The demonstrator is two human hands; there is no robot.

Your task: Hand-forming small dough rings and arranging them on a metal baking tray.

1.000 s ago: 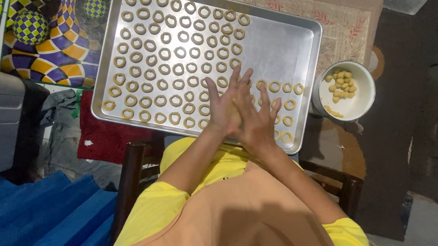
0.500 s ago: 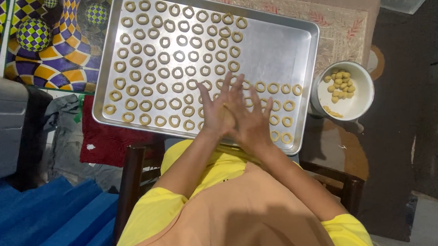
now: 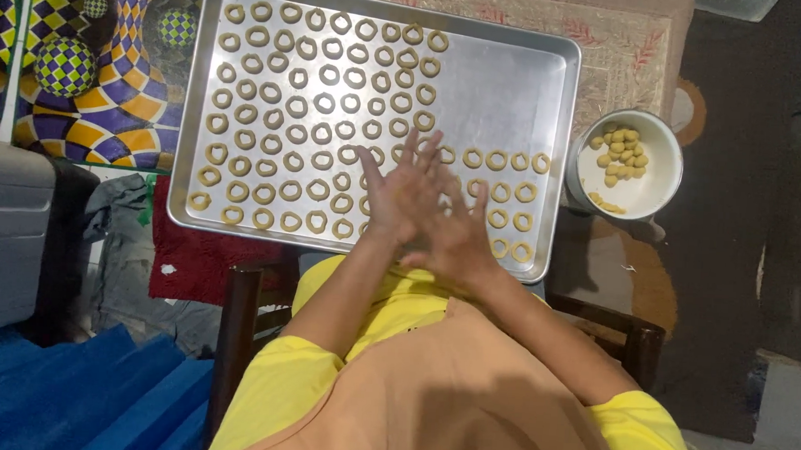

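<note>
The left hand (image 3: 400, 193) and the right hand (image 3: 454, 232) are pressed together palm to palm over the near edge of the tray (image 3: 505, 95), fingers straight and slightly fanned, the left lying a little ahead of the right. Whether anything sits between the palms cannot be told; nothing shows at their edges. Both hands hover above the lower middle of the tray, hiding a few of the pieces beneath them.

The tray is a shallow rectangular metal sheet. Dough rings (image 3: 280, 94) fill its left part in close rows, pale and small, each with a hole in the middle. A shorter run of rings (image 3: 498, 159) lies on the right side in the lower rows, just beyond the fingertips, while the upper right part of the sheet is bare metal.

Just beside the tray's right edge stands a white bowl (image 3: 659, 187) holding small balls of dough (image 3: 622, 149) gathered toward its far side.

The tray rests on a patterned mat (image 3: 624, 55). To the left lies a cloth (image 3: 82, 103) with purple, yellow and green checks, and below it a red cloth (image 3: 196, 261). A dark wooden chair (image 3: 238, 326) frames the person's yellow sleeves (image 3: 272, 386) and tan apron (image 3: 447, 389). Blue corrugated sheeting (image 3: 69, 399) lies at the lower left.
</note>
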